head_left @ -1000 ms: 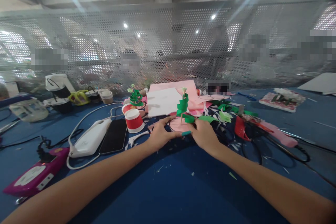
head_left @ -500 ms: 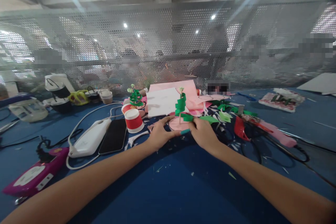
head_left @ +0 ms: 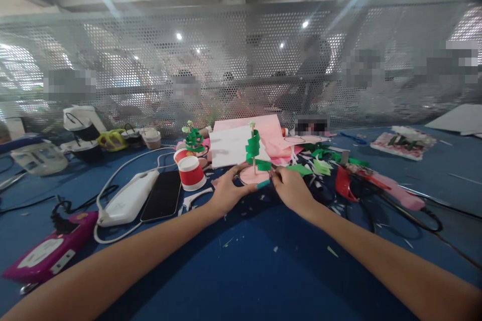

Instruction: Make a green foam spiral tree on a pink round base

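Note:
A pink paper disc (head_left: 248, 176) with a dark outline lies low over the table. From it rises a thin stick wound with a green paper strip (head_left: 252, 145), topped by a small pale green piece. My left hand (head_left: 228, 191) grips the disc at its left side, thumb along the near edge and fingers behind. My right hand (head_left: 295, 188) is closed at the disc's right edge, beside the strip's loose lower end; what lies between its fingertips is hidden. To the left, a similar green spiral (head_left: 194, 139) stands by a red and white paper cup (head_left: 191, 173).
A phone (head_left: 161, 195), a white power bank (head_left: 130, 198) and a purple power strip (head_left: 52, 248) lie left. White and pink sheets (head_left: 229, 145) are behind. A pink glue gun (head_left: 399, 191), cables and green scraps lie right. Perforated metal mesh (head_left: 233, 65) borders the far side.
The disc and its green spiral have shifted slightly left. The strip's loose end has come away from my right fingers. My hands have barely moved.

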The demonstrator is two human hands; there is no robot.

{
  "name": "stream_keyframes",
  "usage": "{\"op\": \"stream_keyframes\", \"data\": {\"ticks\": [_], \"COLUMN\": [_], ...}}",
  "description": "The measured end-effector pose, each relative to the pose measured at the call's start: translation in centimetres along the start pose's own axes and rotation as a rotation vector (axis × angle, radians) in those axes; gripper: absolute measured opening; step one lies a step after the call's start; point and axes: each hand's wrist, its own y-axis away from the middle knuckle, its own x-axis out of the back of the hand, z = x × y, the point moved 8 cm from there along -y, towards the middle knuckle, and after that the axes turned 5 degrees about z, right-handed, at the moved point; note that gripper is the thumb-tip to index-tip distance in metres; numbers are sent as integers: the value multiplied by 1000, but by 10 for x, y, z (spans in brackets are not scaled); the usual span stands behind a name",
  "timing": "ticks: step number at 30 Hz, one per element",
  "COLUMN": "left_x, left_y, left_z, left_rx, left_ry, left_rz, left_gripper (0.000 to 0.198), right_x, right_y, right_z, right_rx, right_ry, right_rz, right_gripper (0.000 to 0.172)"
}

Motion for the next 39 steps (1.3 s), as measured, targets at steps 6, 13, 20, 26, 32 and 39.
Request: {"op": "stream_keyframes", "data": {"ticks": [6, 13, 20, 26, 32, 39], "left_x": [2, 6, 7, 5, 3, 1], "left_y": [0, 1, -1, -3, -3, -2], "left_z": [1, -4, -6, -11, -9, -6], "left_rx": [-21, 24, 93, 69, 37, 29], "left_ry": [-22, 53, 83, 82, 63, 40], "left_rz": [21, 86, 136, 100, 69, 46], "left_gripper": [63, 59, 67, 68, 63, 61], "right_x": [-5, -3, -36, -36, -39, -39], "right_y": [0, 0, 14, 24, 23, 24], "right_z": [5, 9, -16, -24, -22, -23], "right_rx": [-24, -91, -372, -605, -646, -646], "right_ry": [-159, -430, -1505, -1672, -1687, -1719], "right_rz": [-40, 88, -281, -360, -360, -376], "right_gripper": [14, 14, 14, 21, 10, 11]}}
